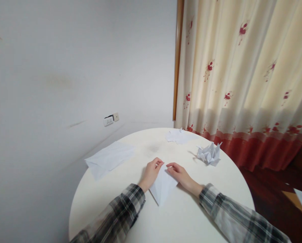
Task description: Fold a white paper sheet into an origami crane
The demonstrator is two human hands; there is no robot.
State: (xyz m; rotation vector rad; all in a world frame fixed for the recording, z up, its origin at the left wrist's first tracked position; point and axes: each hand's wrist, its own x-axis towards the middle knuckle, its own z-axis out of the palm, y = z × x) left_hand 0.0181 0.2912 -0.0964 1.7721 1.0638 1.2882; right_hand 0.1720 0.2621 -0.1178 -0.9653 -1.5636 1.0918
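Observation:
A folded sheet of white paper [163,187] lies on the round white table [204,216], kite-shaped, with one point toward me and a crease down it. My left hand [152,171] is closed at its far left edge, thumb and forefinger pinched near the far tip. On the opposite side my right hand [180,174] rests over the right edge, its fingers curled and its thumb and forefinger close together at the paper near the same tip. The fingers hide parts of both upper edges.
Flat white paper sheets [110,157] lie at the table's left edge. Several folded paper pieces, crane-like [209,154], are bunched on the right. More paper scraps [178,136] lie at the far edge. A wall socket [108,121] and a floral curtain [242,84] are beyond.

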